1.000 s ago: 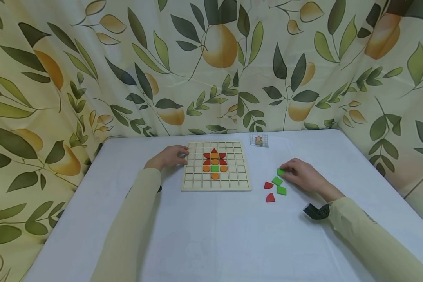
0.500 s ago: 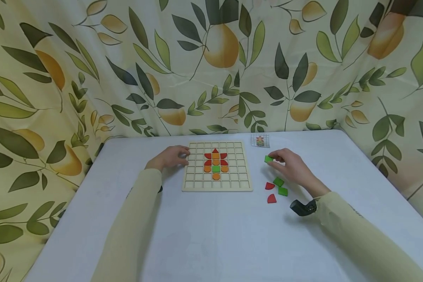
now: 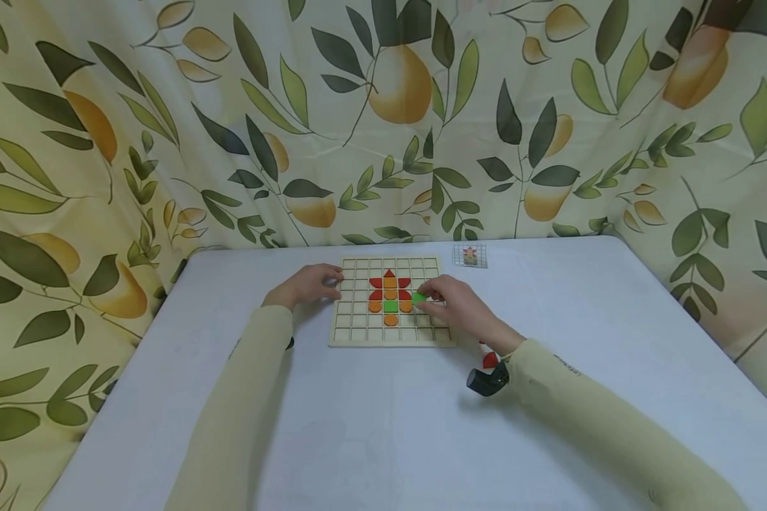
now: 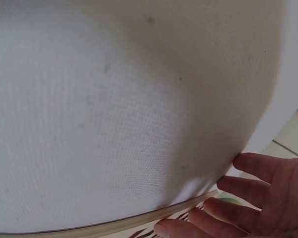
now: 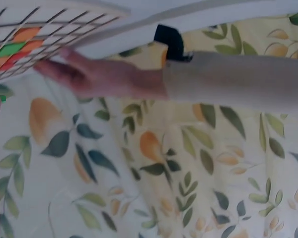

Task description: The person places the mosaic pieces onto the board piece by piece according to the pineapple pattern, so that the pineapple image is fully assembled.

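One green tile [image 3: 418, 298] pinched in right hand [image 3: 455, 306], hovering over wooden grid board [image 3: 358, 328] just right of the flower pattern [image 3: 390, 297]. Left hand [image 3: 307, 284] resting flat, fingers relaxed, on board's left edge. Best to square it up, drop straight. Target cell hidden by fingers.

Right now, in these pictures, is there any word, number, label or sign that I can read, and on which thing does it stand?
No readable text in any view.
Small card behind the wooden grid board: a coloured picture on a grid, too small to show any writing.
Pieces on the board, including the green piece pinched by the right hand: plain colours, no marks.
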Demonstrator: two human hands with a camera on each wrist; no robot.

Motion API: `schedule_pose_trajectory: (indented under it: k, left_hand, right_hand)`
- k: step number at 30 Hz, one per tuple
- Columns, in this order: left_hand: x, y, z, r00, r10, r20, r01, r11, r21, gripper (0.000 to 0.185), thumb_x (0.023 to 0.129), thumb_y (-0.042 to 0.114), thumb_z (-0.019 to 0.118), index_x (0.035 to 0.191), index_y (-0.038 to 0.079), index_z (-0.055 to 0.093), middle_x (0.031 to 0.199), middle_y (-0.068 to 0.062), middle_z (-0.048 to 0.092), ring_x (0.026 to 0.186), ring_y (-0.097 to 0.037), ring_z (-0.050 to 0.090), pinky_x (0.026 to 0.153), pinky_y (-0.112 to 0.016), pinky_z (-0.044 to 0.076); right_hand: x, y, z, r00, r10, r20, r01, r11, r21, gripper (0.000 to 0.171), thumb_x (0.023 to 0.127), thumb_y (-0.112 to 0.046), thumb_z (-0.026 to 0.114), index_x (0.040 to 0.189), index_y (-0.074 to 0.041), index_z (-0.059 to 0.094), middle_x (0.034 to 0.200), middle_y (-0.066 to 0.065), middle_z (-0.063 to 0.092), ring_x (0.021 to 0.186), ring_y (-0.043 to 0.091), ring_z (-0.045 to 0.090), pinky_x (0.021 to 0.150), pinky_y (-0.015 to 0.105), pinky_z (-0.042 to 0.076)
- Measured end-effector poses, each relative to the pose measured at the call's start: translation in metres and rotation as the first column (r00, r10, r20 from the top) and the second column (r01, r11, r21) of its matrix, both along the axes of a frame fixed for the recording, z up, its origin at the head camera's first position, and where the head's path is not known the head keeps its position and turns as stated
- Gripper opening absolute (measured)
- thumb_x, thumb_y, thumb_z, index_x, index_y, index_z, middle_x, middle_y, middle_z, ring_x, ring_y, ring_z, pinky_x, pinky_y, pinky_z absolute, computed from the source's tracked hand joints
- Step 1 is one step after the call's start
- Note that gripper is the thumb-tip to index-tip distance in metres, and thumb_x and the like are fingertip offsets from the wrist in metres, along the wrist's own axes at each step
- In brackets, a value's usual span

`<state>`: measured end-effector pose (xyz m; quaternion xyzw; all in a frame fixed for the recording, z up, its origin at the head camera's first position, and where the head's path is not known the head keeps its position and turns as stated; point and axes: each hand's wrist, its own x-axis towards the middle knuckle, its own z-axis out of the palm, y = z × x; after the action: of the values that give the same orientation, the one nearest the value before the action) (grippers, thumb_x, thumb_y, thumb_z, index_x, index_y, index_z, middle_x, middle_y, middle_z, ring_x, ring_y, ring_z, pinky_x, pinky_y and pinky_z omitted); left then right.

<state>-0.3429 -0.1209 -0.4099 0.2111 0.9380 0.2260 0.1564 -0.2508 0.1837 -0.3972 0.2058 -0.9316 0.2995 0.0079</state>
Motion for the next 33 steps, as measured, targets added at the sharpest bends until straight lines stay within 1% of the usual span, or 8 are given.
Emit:
schedule_pose_trajectory:
  k: [3,6,13,15,19,23,28,33]
  left_hand:
    - [-0.001,0.0,-0.001,1.0,0.002,0.006,-0.002,1.0,-0.007,0.045,0.084,0.023,0.066,0.126,0.009,0.056,0.144,-0.004,0.04,0.138,-0.025,0.028,0.115,-0.039,0.022]
    - [-0.002,0.0,-0.001,1.0,-0.006,0.004,0.006,1.0,-0.009,0.044,0.085,0.023,0.066,0.126,0.009,0.056,0.144,-0.004,0.04,0.138,-0.025,0.028,0.115,-0.039,0.022]
    - [0.0,0.0,0.001,0.999,-0.032,-0.014,0.032,0.999,-0.002,0.043,0.085,0.021,0.065,0.125,0.007,0.056,0.143,-0.008,0.041,0.136,-0.027,0.03,0.114,-0.041,0.024]
    - [0.0,-0.001,0.001,0.999,-0.034,-0.019,0.034,0.999,-0.002,0.043,0.085,0.021,0.065,0.125,0.006,0.056,0.142,-0.008,0.042,0.136,-0.027,0.03,0.114,-0.041,0.024]
    - [0.0,-0.001,-0.001,0.999,-0.028,-0.02,0.028,1.0,0.0,0.043,0.085,0.021,0.065,0.124,0.007,0.057,0.142,-0.007,0.043,0.136,-0.025,0.031,0.114,-0.04,0.025]
    - [-0.001,-0.001,-0.002,0.999,-0.029,-0.018,0.029,1.0,0.004,0.043,0.085,0.022,0.065,0.124,0.008,0.057,0.141,-0.006,0.043,0.136,-0.025,0.032,0.114,-0.04,0.025]
    - [0.0,-0.001,-0.002,1.0,-0.022,-0.013,0.022,1.0,0.009,0.042,0.085,0.022,0.065,0.124,0.008,0.057,0.142,-0.005,0.043,0.136,-0.025,0.031,0.114,-0.04,0.025]
    - [0.0,-0.002,-0.001,1.0,-0.015,-0.01,0.015,1.0,0.005,0.043,0.084,0.022,0.066,0.125,0.008,0.056,0.142,-0.004,0.043,0.136,-0.024,0.031,0.114,-0.04,0.025]
  right_hand:
    - [-0.001,-0.017,-0.007,0.998,0.056,-0.001,-0.056,0.998,0.018,0.03,0.085,-0.024,0.066,0.109,-0.007,0.065,0.104,0.006,0.061,0.093,0.02,0.053,0.083,0.035,0.049]
    - [-0.003,-0.031,-0.016,0.994,0.105,-0.029,-0.104,0.993,0.054,0.028,0.084,-0.025,0.066,0.106,-0.007,0.066,0.101,0.005,0.061,0.092,0.017,0.052,0.081,0.032,0.048]
    - [-0.007,-0.054,-0.025,0.983,0.167,-0.074,-0.158,0.981,0.112,0.024,0.084,-0.026,0.066,0.102,-0.01,0.068,0.095,-0.001,0.064,0.088,0.014,0.052,0.08,0.029,0.047]
    - [-0.008,-0.058,-0.026,0.982,0.172,-0.076,-0.162,0.978,0.129,0.024,0.084,-0.027,0.066,0.103,-0.012,0.068,0.098,-0.001,0.064,0.09,0.013,0.052,0.081,0.029,0.047]
    - [-0.008,-0.063,-0.028,0.982,0.172,-0.072,-0.162,0.978,0.132,0.024,0.085,-0.028,0.065,0.103,-0.014,0.068,0.101,-0.001,0.064,0.094,0.014,0.051,0.084,0.03,0.047]
    - [-0.007,-0.066,-0.028,0.983,0.168,-0.073,-0.157,0.978,0.138,0.025,0.084,-0.028,0.065,0.105,-0.014,0.068,0.103,-0.001,0.063,0.094,0.014,0.05,0.083,0.029,0.047]
    - [-0.007,-0.069,-0.027,0.983,0.172,-0.058,-0.161,0.973,0.163,0.024,0.085,-0.026,0.065,0.105,-0.013,0.068,0.102,0.0,0.062,0.091,0.014,0.051,0.082,0.028,0.047]
    - [-0.008,-0.071,-0.027,0.985,0.166,-0.042,-0.157,0.975,0.157,0.022,0.084,-0.024,0.066,0.102,-0.012,0.068,0.1,0.0,0.063,0.091,0.013,0.052,0.084,0.027,0.048]
